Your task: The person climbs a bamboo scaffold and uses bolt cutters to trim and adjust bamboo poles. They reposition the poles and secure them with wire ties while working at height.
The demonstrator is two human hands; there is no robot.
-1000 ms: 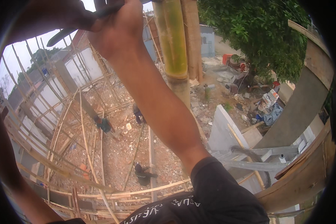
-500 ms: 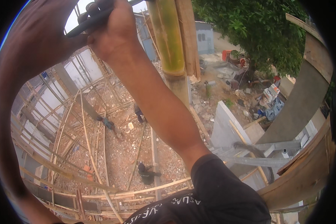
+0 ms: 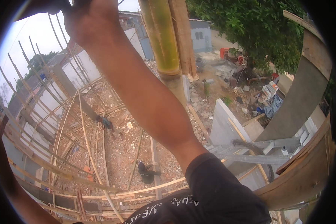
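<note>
My right arm reaches up and left from a dark short sleeve, and my right hand (image 3: 93,18) is at the top edge. It looks closed, but the frame cuts off its fingers and whatever they hold. In the top left corner, dark and mostly out of frame, is my left hand (image 3: 37,7); its fingers cannot be made out. To the right of my right hand stands a thick green-yellow bamboo pole (image 3: 161,41), upright against a wooden plank (image 3: 183,41).
Far below lies rubble-strewn ground (image 3: 123,149) with long poles across it. A person in dark clothes (image 3: 147,173) and another person (image 3: 106,123) are down there. Thin upright rods (image 3: 30,63) rise at left. A leafy tree (image 3: 250,30) and curved boards (image 3: 298,100) are at right.
Both hands have moved up and left, mostly out of the frame. The dark bar that my right hand gripped beside my left hand is now largely out of sight.
</note>
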